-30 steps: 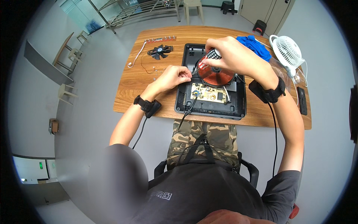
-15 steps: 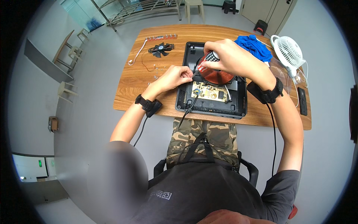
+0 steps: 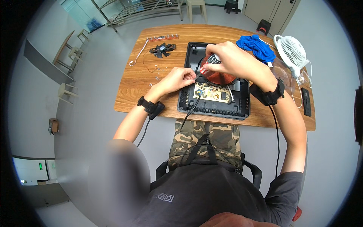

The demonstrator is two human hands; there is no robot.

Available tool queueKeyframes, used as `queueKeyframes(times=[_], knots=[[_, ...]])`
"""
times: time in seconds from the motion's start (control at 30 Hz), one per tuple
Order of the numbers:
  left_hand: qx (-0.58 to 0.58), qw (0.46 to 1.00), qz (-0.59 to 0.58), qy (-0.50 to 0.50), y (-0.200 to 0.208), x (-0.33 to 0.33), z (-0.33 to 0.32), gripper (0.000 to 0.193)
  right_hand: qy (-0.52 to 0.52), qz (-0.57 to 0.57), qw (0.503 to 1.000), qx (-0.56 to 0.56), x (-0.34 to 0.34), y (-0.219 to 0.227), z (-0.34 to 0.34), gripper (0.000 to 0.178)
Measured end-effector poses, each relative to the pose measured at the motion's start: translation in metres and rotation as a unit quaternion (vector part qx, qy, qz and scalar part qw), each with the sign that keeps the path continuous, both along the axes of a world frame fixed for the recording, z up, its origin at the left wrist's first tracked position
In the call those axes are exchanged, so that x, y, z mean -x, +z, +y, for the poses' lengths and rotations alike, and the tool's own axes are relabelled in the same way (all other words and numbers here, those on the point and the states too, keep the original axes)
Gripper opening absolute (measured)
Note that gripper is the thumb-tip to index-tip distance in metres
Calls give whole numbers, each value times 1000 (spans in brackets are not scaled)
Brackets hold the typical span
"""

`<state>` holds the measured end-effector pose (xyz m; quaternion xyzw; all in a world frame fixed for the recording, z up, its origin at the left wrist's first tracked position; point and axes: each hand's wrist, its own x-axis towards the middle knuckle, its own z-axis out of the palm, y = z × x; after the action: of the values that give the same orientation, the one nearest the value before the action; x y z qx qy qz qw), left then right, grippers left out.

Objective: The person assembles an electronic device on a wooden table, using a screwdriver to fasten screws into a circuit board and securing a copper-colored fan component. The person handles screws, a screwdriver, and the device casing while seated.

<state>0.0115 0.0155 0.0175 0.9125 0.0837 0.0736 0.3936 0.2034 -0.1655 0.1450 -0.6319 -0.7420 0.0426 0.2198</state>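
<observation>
One red-white-black screwdriver (image 3: 214, 59), right hand (image 3: 228, 57) wrapped round handle, left hand (image 3: 179, 78) pinching at tip, nine o'clock of round copper-red coil (image 3: 222, 78); likely screw-turning, next needing steadiness.

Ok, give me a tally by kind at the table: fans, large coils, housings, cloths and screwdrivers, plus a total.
Fans: 2, the black fan and the white fan
Large coils: 1, the red coil
Housings: 1, the black housing
Cloths: 1, the blue cloth
Screwdrivers: 1, the screwdriver in the right hand
Total: 6
</observation>
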Motion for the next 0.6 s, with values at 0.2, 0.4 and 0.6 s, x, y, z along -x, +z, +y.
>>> queueKeyframes(times=[0.2, 0.4, 0.6], knots=[[17, 999, -34, -15, 4, 0, -4, 30, -12, 7, 1000, 15, 1, -2, 0, 43], [33, 999, -12, -33, 5, 1, -4, 38, -4, 6, 1000, 18, 0, -2, 1, 42], [33, 999, -34, -27, 3, 2, -4, 38, -4, 7, 1000, 15, -1, -5, 1, 43]])
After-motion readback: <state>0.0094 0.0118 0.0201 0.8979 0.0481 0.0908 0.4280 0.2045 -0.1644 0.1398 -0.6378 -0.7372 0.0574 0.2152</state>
